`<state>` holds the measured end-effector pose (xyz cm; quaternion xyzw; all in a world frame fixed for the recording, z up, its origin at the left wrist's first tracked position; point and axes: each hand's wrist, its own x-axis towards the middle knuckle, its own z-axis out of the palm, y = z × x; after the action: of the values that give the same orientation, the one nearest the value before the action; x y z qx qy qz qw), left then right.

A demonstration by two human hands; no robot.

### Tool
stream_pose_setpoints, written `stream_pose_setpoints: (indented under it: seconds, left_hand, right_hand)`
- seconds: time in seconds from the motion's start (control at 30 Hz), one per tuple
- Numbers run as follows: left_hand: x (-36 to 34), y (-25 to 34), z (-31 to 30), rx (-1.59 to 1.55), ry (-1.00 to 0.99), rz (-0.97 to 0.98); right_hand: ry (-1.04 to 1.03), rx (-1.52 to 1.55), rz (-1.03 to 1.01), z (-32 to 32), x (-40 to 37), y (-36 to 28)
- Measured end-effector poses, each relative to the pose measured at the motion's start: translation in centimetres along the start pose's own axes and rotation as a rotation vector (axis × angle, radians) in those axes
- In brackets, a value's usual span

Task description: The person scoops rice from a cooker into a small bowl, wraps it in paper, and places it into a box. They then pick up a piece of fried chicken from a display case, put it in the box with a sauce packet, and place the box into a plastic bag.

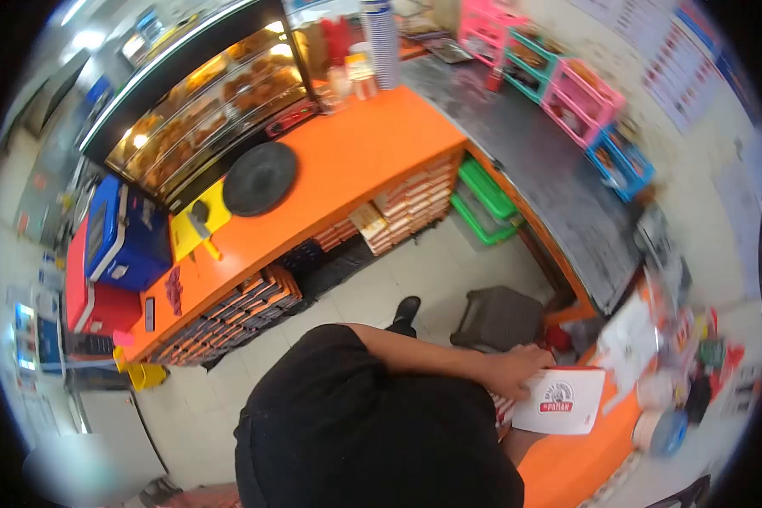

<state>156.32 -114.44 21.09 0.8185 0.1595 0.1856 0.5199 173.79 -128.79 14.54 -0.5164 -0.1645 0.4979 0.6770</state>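
Note:
A white carton (pixel 559 401) with a red and black printed logo lies at the right, above the orange counter (pixel 559 474). My left hand (pixel 521 370) reaches across and grips the carton's upper left edge, fingers bent over it. Striped red-and-white edges (pixel 501 411), which look like more stacked cartons, show just under the left wrist. Of my right arm only the forearm (pixel 519 444) shows, below the carton; the right hand is hidden behind it. Black clothing covers the lower middle of the view.
A grey stool or bin (pixel 498 317) stands beyond the left arm. An orange counter (pixel 347 161) carries a black round tray (pixel 261 179), a yellow board (pixel 199 229) and a blue cooler (pixel 131 233). Plastic bags and jars (pixel 659 430) crowd the right. Coloured baskets (pixel 580 102) line the wall.

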Motion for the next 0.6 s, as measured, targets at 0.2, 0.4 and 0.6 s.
stream_pose_setpoints:
  seconds: [0.2,0.4,0.6]
  left_hand:
    - [-1.2,-3.0,-11.5,0.293,0.482,-0.038]
    - [-1.7,-3.7,-22.9,0.233,0.604,-0.171]
    - [-0.4,-10.2,-32.3,-0.171,0.254,-0.145]
  right_hand:
    - [-0.175,-0.170,0.032,13.6,10.3,0.1]
    - [-0.299,-0.261,0.062,24.3,17.7,0.8]
    - [-0.394,-0.304,0.107,31.4,24.1,2.8]
